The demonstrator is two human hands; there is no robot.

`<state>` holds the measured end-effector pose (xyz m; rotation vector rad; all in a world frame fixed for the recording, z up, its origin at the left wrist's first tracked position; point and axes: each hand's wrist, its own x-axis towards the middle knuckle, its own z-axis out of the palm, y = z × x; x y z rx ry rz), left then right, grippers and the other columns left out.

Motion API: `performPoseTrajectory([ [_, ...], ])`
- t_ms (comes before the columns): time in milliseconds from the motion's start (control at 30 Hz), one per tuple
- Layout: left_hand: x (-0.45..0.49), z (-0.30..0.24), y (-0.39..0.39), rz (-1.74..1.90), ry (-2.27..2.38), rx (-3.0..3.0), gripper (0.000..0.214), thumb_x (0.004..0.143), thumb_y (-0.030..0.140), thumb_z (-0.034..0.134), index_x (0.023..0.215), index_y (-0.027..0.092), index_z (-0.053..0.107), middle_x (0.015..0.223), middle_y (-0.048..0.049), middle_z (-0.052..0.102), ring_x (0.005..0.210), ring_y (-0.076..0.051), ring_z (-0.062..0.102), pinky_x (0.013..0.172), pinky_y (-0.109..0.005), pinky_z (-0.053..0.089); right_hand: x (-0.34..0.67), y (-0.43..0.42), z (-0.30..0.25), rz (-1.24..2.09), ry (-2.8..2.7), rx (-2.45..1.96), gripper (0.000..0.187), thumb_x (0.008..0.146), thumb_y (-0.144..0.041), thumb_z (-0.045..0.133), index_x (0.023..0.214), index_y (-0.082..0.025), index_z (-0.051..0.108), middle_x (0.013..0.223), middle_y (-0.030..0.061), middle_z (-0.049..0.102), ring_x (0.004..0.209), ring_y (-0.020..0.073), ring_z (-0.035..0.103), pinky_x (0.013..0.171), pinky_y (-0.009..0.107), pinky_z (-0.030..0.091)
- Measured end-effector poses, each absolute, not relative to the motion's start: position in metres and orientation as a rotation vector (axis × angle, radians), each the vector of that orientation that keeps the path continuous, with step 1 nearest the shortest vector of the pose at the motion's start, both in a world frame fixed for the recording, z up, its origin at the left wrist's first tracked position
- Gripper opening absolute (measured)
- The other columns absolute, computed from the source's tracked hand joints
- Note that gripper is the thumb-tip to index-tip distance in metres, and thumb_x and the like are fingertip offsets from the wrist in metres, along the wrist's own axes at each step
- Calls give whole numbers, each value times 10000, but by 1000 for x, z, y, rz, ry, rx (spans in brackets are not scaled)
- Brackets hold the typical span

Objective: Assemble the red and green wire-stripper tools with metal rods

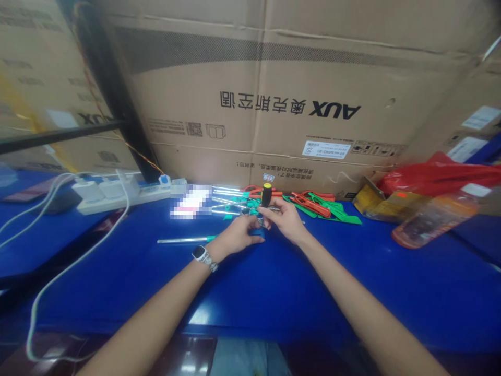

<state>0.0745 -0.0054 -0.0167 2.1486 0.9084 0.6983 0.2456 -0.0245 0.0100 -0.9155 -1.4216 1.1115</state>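
My right hand [285, 218] is closed around the lower part of a short screwdriver [266, 194] with a black handle and a yellow top, held upright. Right beside it, the fingers of my left hand [239, 235] are pinched on a small part under the screwdriver; the fingers hide most of that part. A thin metal rod [182, 241] with a green end runs left from behind my left hand. Beyond both hands lie several more metal rods [227, 200] with green fittings, partly covered. Orange and green plastic pieces [323, 204] are piled to the right of my right hand.
A blue table [305, 297] carries everything. At left is a white power strip [117, 196] with plugs and a looping cable [78, 256]. A bright, blurred-out rectangle [191, 201] lies near it. A bottle [434, 219] leans at right near a red bag [438, 175]. Cardboard [188, 78] stands behind.
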Motion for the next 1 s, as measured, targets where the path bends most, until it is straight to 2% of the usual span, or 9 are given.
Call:
performPoseTrajectory([
  [100, 74, -17, -6, 691, 986, 2169, 257, 701, 270, 803, 837, 169, 610, 853, -20, 642, 796, -183, 581, 747, -321, 468, 242, -20, 5, 1026, -1336, -951, 483, 628, -508, 845, 711, -240, 451, 600, -55, 615, 409, 115, 513, 417, 275, 443],
  [167, 74, -17, -6, 688, 991, 2177, 264, 697, 277, 807, 839, 170, 612, 855, -22, 644, 800, -186, 580, 749, -324, 465, 240, -19, 3, 991, -1297, -972, 503, 613, -512, 853, 736, -245, 445, 588, -60, 609, 379, 116, 501, 381, 271, 419],
  [267, 74, -15, -6, 671, 988, 2181, 250, 703, 271, 805, 829, 167, 616, 855, -25, 650, 800, -188, 578, 750, -324, 460, 237, -22, 3, 981, -1274, -979, 480, 639, -518, 837, 817, -243, 485, 537, -80, 571, 356, 121, 495, 370, 264, 415],
  [433, 75, -15, -5, 655, 949, 2166, 233, 718, 240, 790, 871, 159, 634, 840, -14, 639, 787, -176, 572, 743, -308, 453, 238, -27, 5, 1047, -1385, -921, 423, 774, -599, 690, 875, -195, 616, 658, -43, 608, 441, 82, 514, 463, 238, 452],
  [533, 75, -15, -5, 660, 932, 2151, 238, 715, 243, 790, 868, 161, 627, 847, -13, 632, 783, -172, 572, 736, -302, 453, 244, -28, 6, 1086, -1446, -930, 415, 795, -588, 673, 871, -180, 668, 647, -35, 591, 479, 94, 513, 491, 249, 446],
  [633, 74, -15, -5, 676, 963, 2143, 259, 703, 261, 804, 840, 165, 606, 838, -12, 621, 779, -177, 568, 729, -307, 448, 247, -25, 4, 914, -1474, -993, 343, 766, -534, 726, 790, -194, 681, 619, -27, 552, 543, 128, 509, 507, 264, 427],
  [767, 74, -15, -6, 662, 1012, 2142, 275, 690, 263, 814, 829, 167, 597, 818, -8, 613, 770, -181, 558, 723, -311, 440, 244, -21, 1, 618, -1509, -991, 277, 742, -439, 774, 697, -202, 636, 742, -3, 568, 680, 146, 525, 633, 280, 451],
  [933, 75, -17, -4, 681, 976, 2123, 273, 693, 258, 801, 841, 167, 590, 832, -8, 612, 775, -180, 562, 724, -308, 441, 235, -19, -6, 540, -1451, -1037, 369, 751, -419, 766, 650, -212, 478, 652, -44, 495, 607, 122, 473, 588, 258, 394],
  [1000, 76, -18, -4, 682, 968, 2126, 279, 690, 268, 803, 839, 168, 589, 829, -9, 609, 774, -181, 561, 717, -306, 442, 232, -20, -5, 527, -1432, -1084, 376, 759, -441, 753, 666, -215, 467, 647, -50, 509, 583, 116, 481, 573, 252, 394],
])
